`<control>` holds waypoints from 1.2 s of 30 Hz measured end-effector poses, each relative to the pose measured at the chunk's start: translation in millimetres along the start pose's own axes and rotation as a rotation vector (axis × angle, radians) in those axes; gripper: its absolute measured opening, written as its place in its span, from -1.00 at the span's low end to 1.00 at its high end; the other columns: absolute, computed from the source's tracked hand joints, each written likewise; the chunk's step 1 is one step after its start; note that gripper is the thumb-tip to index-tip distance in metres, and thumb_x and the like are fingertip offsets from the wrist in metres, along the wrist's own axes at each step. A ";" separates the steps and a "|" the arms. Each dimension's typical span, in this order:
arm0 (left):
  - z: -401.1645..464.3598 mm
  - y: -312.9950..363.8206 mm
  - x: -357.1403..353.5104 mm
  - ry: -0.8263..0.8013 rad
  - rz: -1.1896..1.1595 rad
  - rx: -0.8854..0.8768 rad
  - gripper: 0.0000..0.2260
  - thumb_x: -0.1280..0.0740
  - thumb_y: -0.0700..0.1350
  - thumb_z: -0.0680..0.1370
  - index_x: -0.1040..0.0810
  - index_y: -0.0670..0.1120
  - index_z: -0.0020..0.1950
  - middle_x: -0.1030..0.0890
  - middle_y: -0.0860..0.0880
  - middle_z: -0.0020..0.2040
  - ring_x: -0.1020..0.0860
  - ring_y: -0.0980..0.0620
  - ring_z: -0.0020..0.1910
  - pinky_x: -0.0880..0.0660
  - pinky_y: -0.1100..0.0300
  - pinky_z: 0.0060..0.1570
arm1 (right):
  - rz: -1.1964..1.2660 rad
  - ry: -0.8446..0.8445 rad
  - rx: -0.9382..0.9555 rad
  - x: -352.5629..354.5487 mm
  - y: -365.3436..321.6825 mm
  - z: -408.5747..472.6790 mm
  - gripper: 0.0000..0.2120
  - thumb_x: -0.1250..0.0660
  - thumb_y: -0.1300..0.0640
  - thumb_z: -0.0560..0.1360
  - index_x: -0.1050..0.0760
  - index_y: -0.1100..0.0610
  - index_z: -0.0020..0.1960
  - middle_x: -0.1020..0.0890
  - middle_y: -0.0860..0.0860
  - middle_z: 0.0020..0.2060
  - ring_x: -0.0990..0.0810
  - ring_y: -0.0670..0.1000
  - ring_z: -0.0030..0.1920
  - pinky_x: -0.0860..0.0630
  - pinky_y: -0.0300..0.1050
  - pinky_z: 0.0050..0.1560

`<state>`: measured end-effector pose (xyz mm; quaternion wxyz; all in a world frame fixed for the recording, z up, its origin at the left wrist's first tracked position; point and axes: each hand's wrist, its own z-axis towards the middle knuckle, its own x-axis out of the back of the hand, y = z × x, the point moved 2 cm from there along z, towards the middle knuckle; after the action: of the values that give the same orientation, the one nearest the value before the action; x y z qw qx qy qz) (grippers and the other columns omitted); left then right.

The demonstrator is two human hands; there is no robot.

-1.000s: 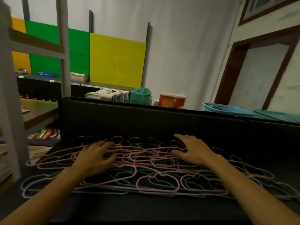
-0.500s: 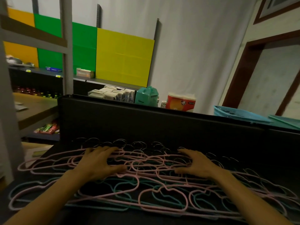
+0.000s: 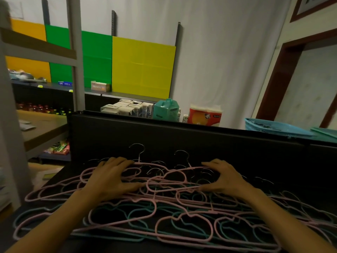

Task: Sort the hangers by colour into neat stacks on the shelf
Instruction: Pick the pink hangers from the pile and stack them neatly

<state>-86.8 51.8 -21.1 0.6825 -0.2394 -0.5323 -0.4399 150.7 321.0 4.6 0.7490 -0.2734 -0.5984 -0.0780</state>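
Head view, room: a white wall hung with orange, green and yellow sheets [image 3: 142, 66] in the upper left of the frame; a dark red door frame [image 3: 277, 73] at the right edge.
Head view, surface: a black shelf top [image 3: 60, 175] fills the lower half of the frame, closed at the back by an upright black panel [image 3: 182, 141].
Behind the panel: a teal plastic container [image 3: 166, 110], a red and white paper-roll pack [image 3: 205, 115] and a light blue slotted basket [image 3: 273, 127], in a row from centre to right.
Left side: grey metal racking [image 3: 74, 57] with packets on its low shelf.
Hangers: a tangled heap of thin pink and teal plastic hangers [image 3: 164, 212] lies flat on the shelf top, across the lower half of the frame, colours mixed, pink mostly on top.
Hooks: dark metal hooks [image 3: 138, 151] point toward the panel; two stand higher than the rest at centre.
Left hand [image 3: 113, 178]: palm down on the heap left of centre, fingers [image 3: 118, 162] spread and half curled over pink hanger bars, thumb pressed to a bar; whether it actually clasps a bar, I cannot tell.
Right hand [image 3: 225, 178]: palm down right of centre, fingers arched, tips touching pink bars, thumb under toward the middle; grip likewise unclear.
Forearms: both bare, entering from the bottom corners.
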 end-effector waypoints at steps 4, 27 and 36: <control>2.6 0.6 6.4 0.130 -0.003 -0.010 0.04 0.16 0.66 0.17 -0.34 0.05 0.43 -0.40 0.01 0.39 -0.36 -0.01 0.34 -0.34 -0.01 0.26 | -0.090 0.093 0.026 9.6 -8.9 -8.4 0.01 -0.24 -0.59 0.08 -0.27 -0.17 0.44 -0.26 -0.21 0.20 -0.22 -0.17 0.15 -0.26 -0.16 0.25; 28.5 192.2 -4.5 0.235 0.004 -0.337 -0.18 -0.01 0.56 0.34 -0.57 -0.04 0.21 -0.61 -0.07 0.13 -0.59 -0.12 0.05 -0.52 -0.11 -0.07 | -0.426 0.537 -0.188 83.7 105.7 -183.1 -0.02 0.04 -0.67 0.20 -0.47 -0.05 0.34 -0.54 -0.02 0.15 -0.45 0.07 0.12 -0.33 -0.02 0.00; 19.7 366.8 -31.0 0.208 0.025 -0.405 -0.21 0.03 0.54 0.36 -0.59 0.00 0.19 -0.63 -0.02 0.10 -0.61 -0.04 0.00 -0.52 -0.06 -0.04 | -0.390 0.647 -0.338 142.4 232.0 -307.5 -0.03 0.01 -0.69 0.19 -0.50 -0.07 0.30 -0.53 -0.04 0.14 -0.41 0.05 0.13 -0.30 -0.04 0.01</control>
<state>215.3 260.9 8.1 0.6770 -0.3316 -0.3569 -0.5517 554.9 390.9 23.7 0.8141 -0.2358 -0.3516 -0.3975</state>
